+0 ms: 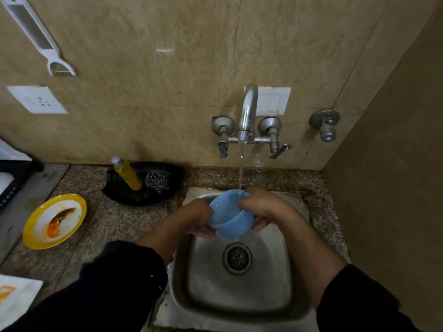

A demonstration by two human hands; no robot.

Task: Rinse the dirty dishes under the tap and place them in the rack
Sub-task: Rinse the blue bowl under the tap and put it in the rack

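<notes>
A light blue bowl is tilted over the steel sink, its mouth turned up toward the tap. A thin stream of water falls from the tap onto the bowl's far rim. My left hand grips the bowl's left side from below. My right hand holds the right side, fingers curled over the rim. A dirty yellow-rimmed plate with orange smears lies on the counter to the left. Part of a white stained dish shows at the lower left edge.
A black tray behind the sink's left corner holds a yellow soap bottle and a steel scrubber. A dark rack edge sits at far left. A side wall closes off the right. The granite counter surrounds the sink.
</notes>
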